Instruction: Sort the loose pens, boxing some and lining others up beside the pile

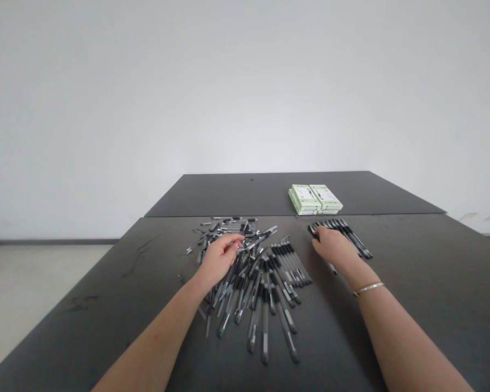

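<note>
A large loose pile of clear pens with black grips (265, 272) spreads over the middle of the dark table. Above its upper left part, my left hand (221, 253) is closed, thumb and fingers pinched round a few pens (261, 238) that point up to the right. To the right, my right hand (330, 245) rests at the left end of a neat row of pens (351, 237). Its fingertips curl down over the pens there, and a pen end (332, 269) shows beneath the palm. The back of the hand hides what the fingers grip.
White and green boxes (315, 199) stand stacked on the far table (228, 190), beyond the seam behind the row of pens. A small clip-like piece (188, 250) lies left of the pile. A pale wall rises behind the tables.
</note>
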